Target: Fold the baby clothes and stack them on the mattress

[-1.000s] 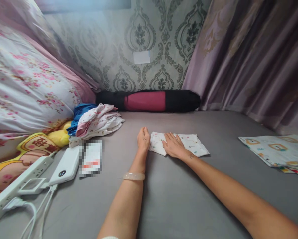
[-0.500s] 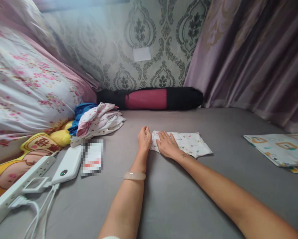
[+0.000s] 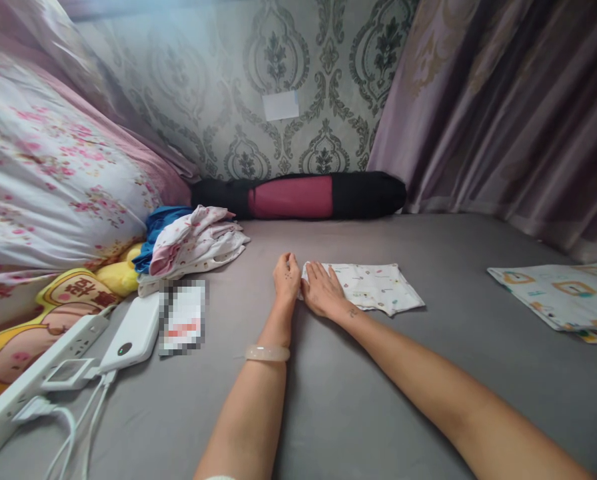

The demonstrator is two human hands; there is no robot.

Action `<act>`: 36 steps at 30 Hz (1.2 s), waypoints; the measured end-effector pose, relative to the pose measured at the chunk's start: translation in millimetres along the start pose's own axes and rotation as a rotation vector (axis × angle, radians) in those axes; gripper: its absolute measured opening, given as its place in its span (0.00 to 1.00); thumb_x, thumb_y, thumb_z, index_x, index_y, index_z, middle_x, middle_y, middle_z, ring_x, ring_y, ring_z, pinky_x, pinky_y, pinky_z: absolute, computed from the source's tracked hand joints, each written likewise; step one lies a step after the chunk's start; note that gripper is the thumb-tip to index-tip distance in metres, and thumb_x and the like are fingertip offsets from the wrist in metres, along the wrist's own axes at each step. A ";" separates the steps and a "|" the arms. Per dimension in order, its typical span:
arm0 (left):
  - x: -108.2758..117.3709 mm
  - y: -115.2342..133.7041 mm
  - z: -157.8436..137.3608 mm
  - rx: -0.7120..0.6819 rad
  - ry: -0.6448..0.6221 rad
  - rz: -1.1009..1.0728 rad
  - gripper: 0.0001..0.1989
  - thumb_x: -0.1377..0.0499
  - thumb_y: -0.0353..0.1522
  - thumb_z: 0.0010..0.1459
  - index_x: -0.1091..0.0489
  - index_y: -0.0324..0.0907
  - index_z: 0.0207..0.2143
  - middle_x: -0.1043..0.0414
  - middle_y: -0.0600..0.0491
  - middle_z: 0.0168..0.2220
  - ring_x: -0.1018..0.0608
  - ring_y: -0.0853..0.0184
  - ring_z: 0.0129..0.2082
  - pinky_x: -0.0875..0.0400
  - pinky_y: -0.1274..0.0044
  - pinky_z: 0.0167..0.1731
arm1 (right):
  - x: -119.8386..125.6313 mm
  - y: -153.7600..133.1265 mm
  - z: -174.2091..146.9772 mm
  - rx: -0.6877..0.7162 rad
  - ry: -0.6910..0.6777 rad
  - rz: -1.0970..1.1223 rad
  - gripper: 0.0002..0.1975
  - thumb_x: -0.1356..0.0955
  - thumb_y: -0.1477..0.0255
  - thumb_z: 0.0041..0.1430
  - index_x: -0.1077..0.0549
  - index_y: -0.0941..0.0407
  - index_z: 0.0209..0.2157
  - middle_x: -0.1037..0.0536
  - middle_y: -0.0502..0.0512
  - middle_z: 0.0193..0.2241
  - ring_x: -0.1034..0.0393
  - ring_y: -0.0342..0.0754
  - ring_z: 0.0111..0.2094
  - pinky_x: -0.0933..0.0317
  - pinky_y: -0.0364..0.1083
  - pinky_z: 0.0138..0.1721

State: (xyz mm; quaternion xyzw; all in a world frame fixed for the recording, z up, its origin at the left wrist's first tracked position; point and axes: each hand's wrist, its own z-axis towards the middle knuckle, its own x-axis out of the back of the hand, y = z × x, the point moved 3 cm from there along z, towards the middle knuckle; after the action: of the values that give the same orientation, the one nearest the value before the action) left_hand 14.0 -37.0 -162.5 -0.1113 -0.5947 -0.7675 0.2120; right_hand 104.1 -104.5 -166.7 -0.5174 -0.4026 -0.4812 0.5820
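A folded white garment (image 3: 381, 287) with small coloured prints lies flat on the grey bed sheet, in the middle of the head view. My right hand (image 3: 322, 288) rests open and flat on its left part, fingers stretched towards the far edge. Close by, at the garment's left edge, stands my left hand (image 3: 286, 277) on its side with curled fingers. Its palm side faces away, so whatever those fingers hold, if anything, is hidden. A pale bangle (image 3: 267, 353) circles my left forearm.
A heap of crumpled clothes (image 3: 193, 243) lies left, near a white power bank (image 3: 131, 333), a power strip (image 3: 43, 373) with cables and a blurred white packet (image 3: 182, 317). Folded printed cloths (image 3: 558, 293) lie right. A black and red roll (image 3: 298, 197) lies along the wall.
My right hand has slid a little left across the garment, closer to my left hand. The left hand stays curled at the edge; the whole view has shifted slightly.
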 end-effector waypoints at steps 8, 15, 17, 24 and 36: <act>-0.4 2.4 -1.6 -0.023 -0.035 0.053 0.17 0.53 0.34 0.62 0.29 0.37 0.44 0.25 0.43 0.44 0.25 0.61 0.45 0.33 0.72 0.47 | 17.7 11.0 -2.3 -0.005 -0.020 0.045 0.30 0.51 0.63 0.66 0.46 0.64 0.63 0.46 0.62 0.64 0.56 0.52 0.65 0.64 0.54 0.63; -6.6 3.4 -4.2 -0.065 -0.078 0.090 0.16 0.51 0.34 0.62 0.30 0.38 0.46 0.25 0.44 0.46 0.25 0.61 0.48 0.33 0.72 0.49 | 29.6 53.2 -20.7 -0.020 -0.019 -0.073 0.29 0.49 0.63 0.66 0.44 0.65 0.62 0.44 0.63 0.63 0.56 0.55 0.65 0.66 0.56 0.63; -8.1 2.8 -4.8 -0.079 -0.085 0.100 0.16 0.51 0.34 0.62 0.30 0.38 0.47 0.26 0.44 0.47 0.25 0.61 0.48 0.33 0.72 0.49 | 26.1 57.4 -23.6 -0.014 -0.015 -0.081 0.29 0.50 0.63 0.66 0.44 0.64 0.62 0.43 0.62 0.63 0.55 0.55 0.64 0.65 0.56 0.63; -10.8 3.0 -7.4 -0.140 -0.107 0.109 0.15 0.50 0.34 0.61 0.30 0.40 0.46 0.25 0.44 0.46 0.25 0.62 0.47 0.33 0.71 0.49 | 22.9 54.9 -24.2 -0.028 0.021 -0.051 0.29 0.49 0.63 0.66 0.43 0.63 0.62 0.42 0.62 0.62 0.55 0.54 0.64 0.66 0.55 0.63; -15.3 8.8 -13.2 -0.225 -0.187 0.195 0.14 0.49 0.33 0.61 0.31 0.39 0.47 0.25 0.44 0.46 0.24 0.62 0.46 0.32 0.71 0.49 | 35.3 95.9 -33.7 -0.122 -0.017 -0.019 0.31 0.50 0.61 0.66 0.47 0.67 0.63 0.47 0.64 0.64 0.59 0.54 0.65 0.66 0.55 0.63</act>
State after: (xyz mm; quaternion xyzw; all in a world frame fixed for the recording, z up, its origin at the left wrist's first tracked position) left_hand 32.7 -48.5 -164.9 -0.2623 -0.5086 -0.7913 0.2154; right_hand 204.3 -142.8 -157.9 -0.5523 -0.3822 -0.5058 0.5412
